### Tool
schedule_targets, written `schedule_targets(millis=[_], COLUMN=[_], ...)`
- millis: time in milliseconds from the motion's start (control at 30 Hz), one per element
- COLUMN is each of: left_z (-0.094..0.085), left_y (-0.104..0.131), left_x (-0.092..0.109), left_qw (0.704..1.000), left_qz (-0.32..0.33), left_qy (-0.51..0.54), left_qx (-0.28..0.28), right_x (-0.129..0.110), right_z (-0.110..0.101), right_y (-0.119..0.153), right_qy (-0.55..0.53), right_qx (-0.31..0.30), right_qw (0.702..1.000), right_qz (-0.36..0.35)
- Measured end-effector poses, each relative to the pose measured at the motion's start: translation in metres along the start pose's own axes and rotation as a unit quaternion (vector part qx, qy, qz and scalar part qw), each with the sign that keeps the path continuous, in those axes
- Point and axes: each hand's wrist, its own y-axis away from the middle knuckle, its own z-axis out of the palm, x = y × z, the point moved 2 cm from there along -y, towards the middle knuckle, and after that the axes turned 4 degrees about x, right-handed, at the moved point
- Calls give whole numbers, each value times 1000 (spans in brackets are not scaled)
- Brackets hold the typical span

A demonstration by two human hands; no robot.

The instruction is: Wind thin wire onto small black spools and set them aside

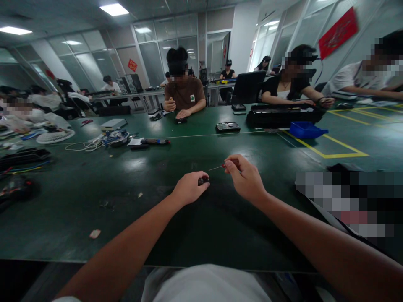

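Near the middle of the green table, my left hand (pixel 191 187) is closed around a small black object (pixel 204 180), most of it hidden by the fingers; its kind I cannot make out. My right hand (pixel 244 178) grips a screwdriver (pixel 223 165) by its red handle. The thin shaft points left, its tip just above and to the right of the black object, apart from it. Both forearms reach in from the front edge of the table.
The green table (pixel 126 235) carries a blue bin (pixel 307 130), a long black casing (pixel 283 116) and an opened device (pixel 228 126) across from me. Cables (pixel 110 139), a pen-like tool (pixel 155 141) and a white fan grille (pixel 56 135) lie left. A person (pixel 185 92) works opposite.
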Motion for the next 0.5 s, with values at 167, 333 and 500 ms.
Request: schedule_targets(millis=[167,333,500], left_z=[-21,-62,-125], left_y=[-7,-14,4], left_x=[-15,-49,-87], left_qw=[987,900,759], left_qz=[-40,-180,-249], left_qy=[115,351,515], left_qx=[101,186,311], right_x=[-1,0,0], right_z=[-1,-1,-1], right_y=[1,0,-1], right_qy=[-3,-5,-8], right_qx=[-5,-6,-4], right_qw=[1000,1000,1000], right_qz=[-1,9,14])
